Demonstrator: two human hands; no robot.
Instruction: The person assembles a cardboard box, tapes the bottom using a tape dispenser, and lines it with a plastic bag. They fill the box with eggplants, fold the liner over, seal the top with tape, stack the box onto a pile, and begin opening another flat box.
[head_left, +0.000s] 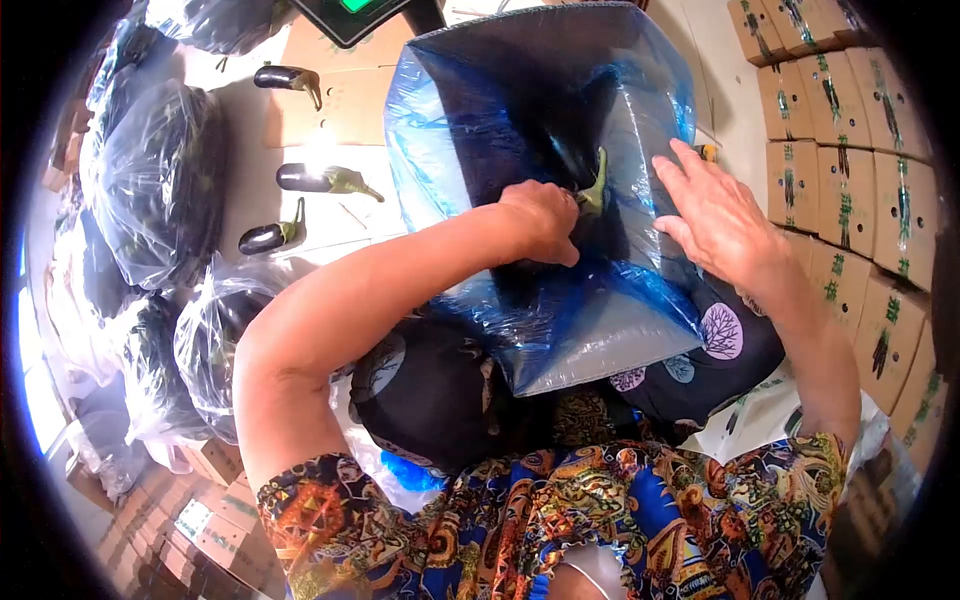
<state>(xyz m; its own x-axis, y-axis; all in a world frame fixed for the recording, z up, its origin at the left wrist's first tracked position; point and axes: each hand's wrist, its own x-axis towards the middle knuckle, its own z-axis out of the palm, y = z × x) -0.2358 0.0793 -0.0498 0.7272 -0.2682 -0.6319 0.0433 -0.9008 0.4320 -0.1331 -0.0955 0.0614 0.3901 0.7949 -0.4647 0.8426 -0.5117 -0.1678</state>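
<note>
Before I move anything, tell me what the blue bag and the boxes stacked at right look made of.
Blue bag: probably thin plastic film, glossy; it looks see-through, creased and throws bright glints.
Stacked boxes: likely cardboard, matte brown, judging by flat, printed faces and crisp edges.

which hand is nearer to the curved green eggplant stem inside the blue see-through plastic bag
Left. The left hand is close beside the green stem, fingers curled; the right hand is farther off, to the stem's right, at the side of the blue bag.
</note>
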